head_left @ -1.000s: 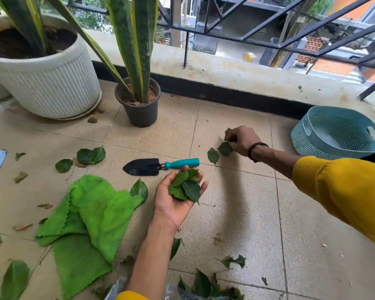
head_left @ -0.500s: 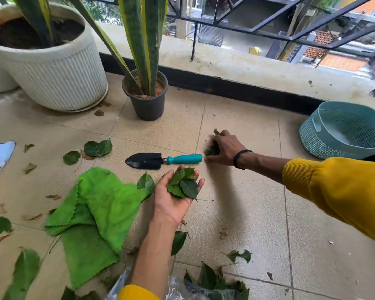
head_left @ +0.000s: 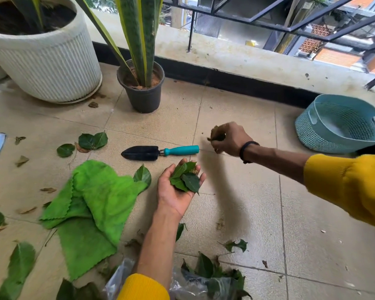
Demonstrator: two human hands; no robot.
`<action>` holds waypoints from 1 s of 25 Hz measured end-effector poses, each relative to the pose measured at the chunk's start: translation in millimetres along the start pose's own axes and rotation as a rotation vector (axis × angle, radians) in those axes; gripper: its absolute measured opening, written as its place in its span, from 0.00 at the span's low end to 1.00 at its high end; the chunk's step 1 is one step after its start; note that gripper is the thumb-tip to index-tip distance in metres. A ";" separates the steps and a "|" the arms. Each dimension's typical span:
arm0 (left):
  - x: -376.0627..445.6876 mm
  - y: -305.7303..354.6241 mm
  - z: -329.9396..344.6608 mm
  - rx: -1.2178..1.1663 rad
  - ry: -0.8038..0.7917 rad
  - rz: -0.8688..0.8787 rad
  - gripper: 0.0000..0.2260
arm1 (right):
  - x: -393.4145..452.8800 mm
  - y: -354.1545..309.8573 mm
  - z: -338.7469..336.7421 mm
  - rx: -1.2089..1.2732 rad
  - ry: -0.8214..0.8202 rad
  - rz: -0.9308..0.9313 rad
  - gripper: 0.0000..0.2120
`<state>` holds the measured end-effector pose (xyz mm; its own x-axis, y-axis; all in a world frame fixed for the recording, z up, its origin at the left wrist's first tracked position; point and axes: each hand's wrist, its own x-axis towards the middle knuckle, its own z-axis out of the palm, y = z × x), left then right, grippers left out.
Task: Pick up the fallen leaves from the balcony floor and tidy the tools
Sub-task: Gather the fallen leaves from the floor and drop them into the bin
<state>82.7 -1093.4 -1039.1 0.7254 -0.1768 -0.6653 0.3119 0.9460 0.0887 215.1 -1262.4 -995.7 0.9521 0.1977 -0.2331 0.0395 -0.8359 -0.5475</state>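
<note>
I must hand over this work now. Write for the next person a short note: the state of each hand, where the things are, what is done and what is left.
Left hand: palm up, cupping a pile of green leaves.
Right hand: raised over the floor, pinching picked leaves.
Trowel: on the tiles, just beyond the left hand.
Green cloth: crumpled on the floor to the left.
Blue basket: tipped, far right.
Plastic bag: near edge, leaves in it.
Done: two handfuls gathered.
Left: scattered leaves at left and near; trowel and cloth not yet tidied.
</note>
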 end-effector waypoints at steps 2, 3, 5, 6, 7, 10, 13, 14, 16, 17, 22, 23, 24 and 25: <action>2.3 -12.2 4.5 0.007 0.002 -0.008 0.16 | -19.7 -27.8 -12.9 0.136 -0.085 -0.031 0.05; 3.2 -19.3 8.7 0.017 0.003 -0.009 0.17 | -31.3 -40.1 -16.8 0.119 -0.134 -0.090 0.05; 3.4 -32.4 18.5 0.059 0.005 -0.023 0.17 | -58.4 -56.4 -17.9 -0.059 -0.186 -0.205 0.09; 2.4 -36.5 24.7 0.098 0.008 -0.036 0.17 | -71.1 -61.0 -16.5 -0.165 -0.199 -0.240 0.12; -0.9 -41.5 31.6 0.144 0.012 -0.052 0.17 | -83.5 -60.9 -16.8 -0.246 -0.218 -0.242 0.17; -18.3 -56.5 56.5 0.271 0.009 -0.097 0.15 | -115.9 -48.7 -31.0 -0.316 -0.232 -0.159 0.22; -34.6 -87.0 92.4 0.414 -0.004 -0.161 0.13 | -155.6 -30.4 -65.7 -0.264 -0.109 -0.075 0.17; -37.8 -101.6 106.2 0.463 -0.010 -0.176 0.12 | -169.6 -26.3 -79.5 -0.241 -0.065 -0.038 0.17; -51.0 -140.8 137.0 0.545 -0.032 -0.220 0.12 | -203.3 -15.5 -111.1 -0.240 0.027 0.046 0.14; -64.2 -166.1 150.7 0.591 -0.050 -0.251 0.12 | -225.8 -8.3 -128.6 -0.247 0.070 0.097 0.13; -153.9 -301.5 178.8 0.854 -0.111 -0.466 0.16 | -361.4 33.3 -186.7 -0.240 0.288 0.413 0.08; -167.7 -323.9 179.4 0.898 -0.123 -0.517 0.16 | -383.7 41.8 -193.3 -0.224 0.308 0.466 0.08; -183.5 -347.8 181.1 0.942 -0.141 -0.579 0.16 | -409.1 51.2 -201.7 -0.212 0.329 0.517 0.09; -197.5 -371.3 184.2 0.974 -0.157 -0.630 0.16 | -431.9 62.3 -210.4 -0.210 0.350 0.565 0.09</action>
<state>-63.3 -1459.8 -804.1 0.3210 -0.6363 -0.7015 0.9324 0.0826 0.3518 -129.9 -1507.6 -760.0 0.8843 -0.4440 -0.1449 -0.4668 -0.8502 -0.2436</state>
